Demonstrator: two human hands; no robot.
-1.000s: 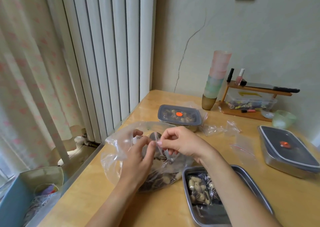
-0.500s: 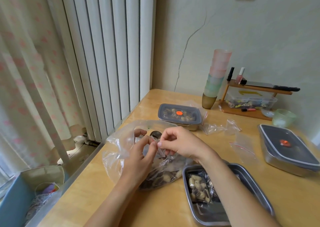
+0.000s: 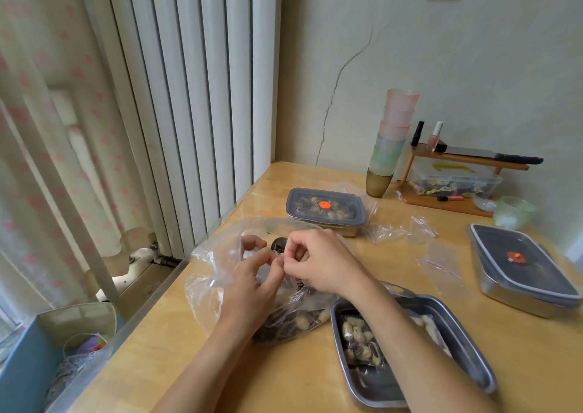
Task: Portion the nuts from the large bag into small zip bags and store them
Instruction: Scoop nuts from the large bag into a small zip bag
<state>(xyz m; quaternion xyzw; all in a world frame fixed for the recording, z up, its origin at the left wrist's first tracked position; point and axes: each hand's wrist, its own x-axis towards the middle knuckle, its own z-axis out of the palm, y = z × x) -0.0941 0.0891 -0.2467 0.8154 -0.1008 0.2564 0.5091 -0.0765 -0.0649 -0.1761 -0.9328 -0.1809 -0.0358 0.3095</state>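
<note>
Left hand (image 3: 252, 289) and right hand (image 3: 320, 264), fingers curled and tips meeting, pinch a small zip bag (image 3: 278, 247) over the large bag (image 3: 217, 254) of nuts near the tabletop's (image 3: 299, 376) left edge, beside an open steel tray (image 3: 473, 352).

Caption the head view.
Left hand and right hand pinch a small zip bag above the large bag of nuts, beside a steel tray.
</note>
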